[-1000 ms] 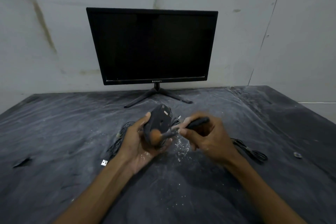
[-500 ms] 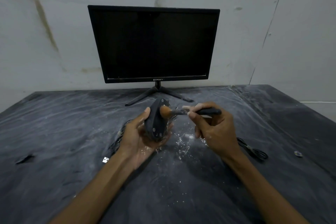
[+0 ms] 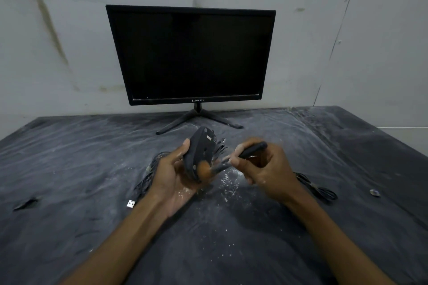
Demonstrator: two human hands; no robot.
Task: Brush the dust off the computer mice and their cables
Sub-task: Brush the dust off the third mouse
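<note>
My left hand [image 3: 171, 176] holds a black computer mouse [image 3: 199, 150] on its side above the table, its underside turned toward my right hand. My right hand [image 3: 264, 169] grips the dark handle of a small brush [image 3: 234, 159]. The brush's orange bristles [image 3: 205, 170] press on the lower end of the mouse's underside. The mouse's black cable [image 3: 148, 176] lies coiled on the table behind my left hand and ends in a silver USB plug [image 3: 131, 204]. A second black cable [image 3: 317, 190] lies to the right of my right wrist; its mouse is hidden.
A dark monitor [image 3: 192, 53] on a splayed stand [image 3: 199, 120] stands at the back against the wall. The table is covered by a dark, dusty sheet [image 3: 69, 157] with white crumbs [image 3: 229, 183] below the hands. A small pale object [image 3: 374, 192] lies far right, a dark scrap [image 3: 25, 203] far left.
The brush has swept from the mouse's upper end down to its lower end, as it was a second ago. My right hand dropped a little. The mouse stays in my left hand.
</note>
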